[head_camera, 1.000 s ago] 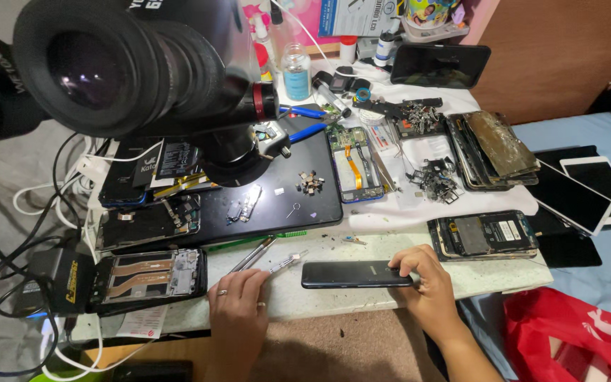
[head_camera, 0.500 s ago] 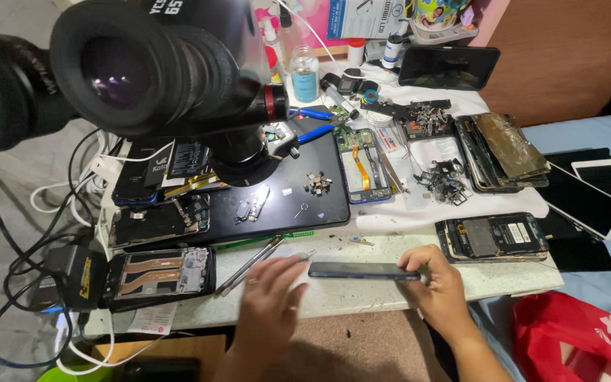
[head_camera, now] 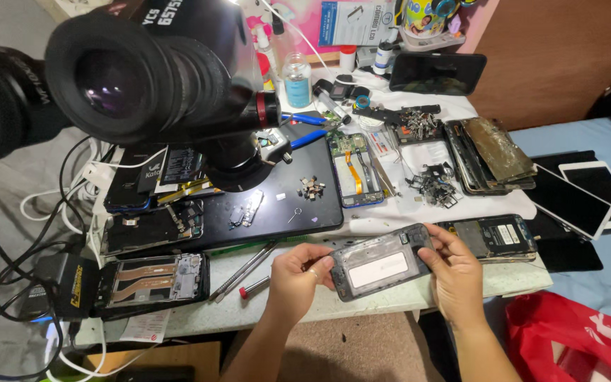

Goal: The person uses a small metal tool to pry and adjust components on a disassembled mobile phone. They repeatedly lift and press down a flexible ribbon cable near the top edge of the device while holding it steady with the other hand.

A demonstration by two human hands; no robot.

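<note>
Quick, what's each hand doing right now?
Left hand: gripping the phone frame's left end.
Right hand: gripping its right end.

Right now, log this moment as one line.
left hand: grips frame's left end | right hand: grips right end | dark rectangular phone frame: lifted above white table

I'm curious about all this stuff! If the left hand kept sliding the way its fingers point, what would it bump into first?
The left hand already grips the phone frame. Past that, its fingers point toward the right hand, probably the next thing met.
</note>
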